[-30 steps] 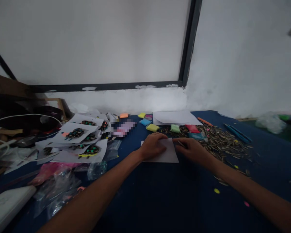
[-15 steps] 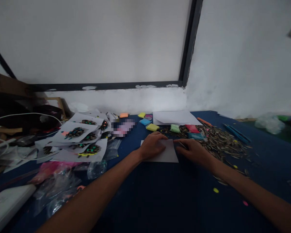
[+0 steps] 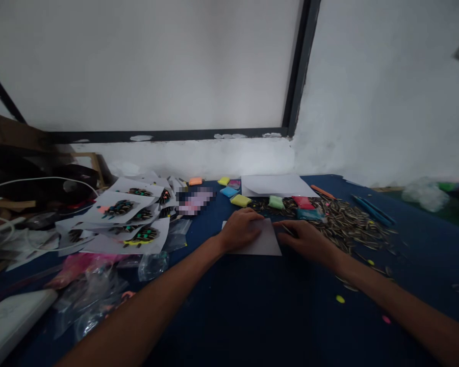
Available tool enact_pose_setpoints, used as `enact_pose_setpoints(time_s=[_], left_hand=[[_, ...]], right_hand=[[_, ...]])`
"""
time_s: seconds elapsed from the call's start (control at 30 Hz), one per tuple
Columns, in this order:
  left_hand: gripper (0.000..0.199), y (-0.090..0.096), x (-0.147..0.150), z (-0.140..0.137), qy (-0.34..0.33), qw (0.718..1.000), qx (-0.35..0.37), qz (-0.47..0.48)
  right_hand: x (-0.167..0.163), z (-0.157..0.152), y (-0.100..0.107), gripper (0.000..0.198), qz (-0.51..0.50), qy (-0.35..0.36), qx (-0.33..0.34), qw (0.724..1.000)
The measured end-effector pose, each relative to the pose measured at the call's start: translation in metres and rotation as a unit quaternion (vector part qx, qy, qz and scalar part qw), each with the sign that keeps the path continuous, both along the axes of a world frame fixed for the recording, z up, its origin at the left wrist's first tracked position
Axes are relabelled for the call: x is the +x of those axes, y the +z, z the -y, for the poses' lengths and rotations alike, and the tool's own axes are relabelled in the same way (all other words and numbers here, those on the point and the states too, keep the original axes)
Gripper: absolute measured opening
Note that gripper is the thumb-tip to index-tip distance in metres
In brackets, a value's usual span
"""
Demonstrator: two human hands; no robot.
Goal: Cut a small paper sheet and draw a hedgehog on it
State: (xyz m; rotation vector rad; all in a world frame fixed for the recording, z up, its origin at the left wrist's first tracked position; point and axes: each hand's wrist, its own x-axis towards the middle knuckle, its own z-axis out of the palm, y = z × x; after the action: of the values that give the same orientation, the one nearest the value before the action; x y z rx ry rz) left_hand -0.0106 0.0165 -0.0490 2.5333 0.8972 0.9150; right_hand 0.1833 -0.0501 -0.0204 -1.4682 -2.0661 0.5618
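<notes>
A small sheet of white paper (image 3: 258, 245) lies on the dark blue tabletop in front of me. My left hand (image 3: 241, 230) rests on its left half, fingers stretched across the sheet. At the sheet's right edge is my right hand (image 3: 300, 238), its index finger reaching to the paper's edge and its thumb lower and apart. A thin pale streak shows between them; I cannot tell what it is. Behind and right of that hand spreads a pile of striped seeds (image 3: 346, 224). Packets of yellow (image 3: 240, 200), green (image 3: 276, 203) and red (image 3: 303, 203) material lie beyond the sheet.
More white paper (image 3: 277, 185) lies by the wall. At left, sheets (image 3: 158, 244) bearing seed figures with coloured dabs are piled up. Clear plastic bags (image 3: 95, 285) and a white box-like object (image 3: 17, 321) sit nearer me. A blue tool (image 3: 373, 210) lies beyond the seeds.
</notes>
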Motion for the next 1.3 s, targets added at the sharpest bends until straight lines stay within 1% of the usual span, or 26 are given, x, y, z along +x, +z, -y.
enact_pose_setpoints(time_s=[0.1, 0.27, 0.43, 0.63, 0.77, 0.87, 1.07, 1.3], left_hand=[[0.033, 0.001, 0.000, 0.001, -0.002, 1.000, 0.006, 0.002], [0.034, -0.001, 0.000, 0.000, 0.003, 1.000, 0.006, 0.003], [0.024, -0.004, 0.000, -0.003, -0.003, 0.999, 0.015, 0.032], [0.016, 0.000, 0.000, -0.001, -0.007, 0.999, 0.003, 0.051], [0.009, 0.002, 0.000, 0.000, -0.009, 0.998, -0.002, 0.067], [0.006, 0.003, 0.000, 0.000, -0.013, 0.996, -0.004, 0.088], [0.008, 0.004, 0.000, 0.000, -0.007, 0.994, 0.002, 0.112], [0.015, 0.008, 0.002, 0.006, 0.000, 0.993, 0.032, 0.118]], right_hand=[[0.001, -0.001, 0.000, 0.036, 0.014, 0.004, -0.011, 1.000], [0.002, -0.001, 0.000, 0.037, -0.002, 0.009, -0.026, 1.000], [0.001, 0.000, -0.001, 0.038, 0.008, -0.002, -0.021, 1.000], [0.001, 0.002, 0.001, 0.037, 0.020, -0.005, -0.001, 1.000], [0.000, 0.001, 0.000, 0.039, 0.028, -0.034, 0.017, 0.999], [0.000, -0.001, -0.002, 0.039, 0.019, -0.041, 0.004, 0.999], [-0.001, -0.003, -0.001, 0.032, -0.003, -0.027, -0.021, 0.999], [-0.001, -0.005, -0.001, 0.027, -0.037, -0.036, -0.031, 0.998]])
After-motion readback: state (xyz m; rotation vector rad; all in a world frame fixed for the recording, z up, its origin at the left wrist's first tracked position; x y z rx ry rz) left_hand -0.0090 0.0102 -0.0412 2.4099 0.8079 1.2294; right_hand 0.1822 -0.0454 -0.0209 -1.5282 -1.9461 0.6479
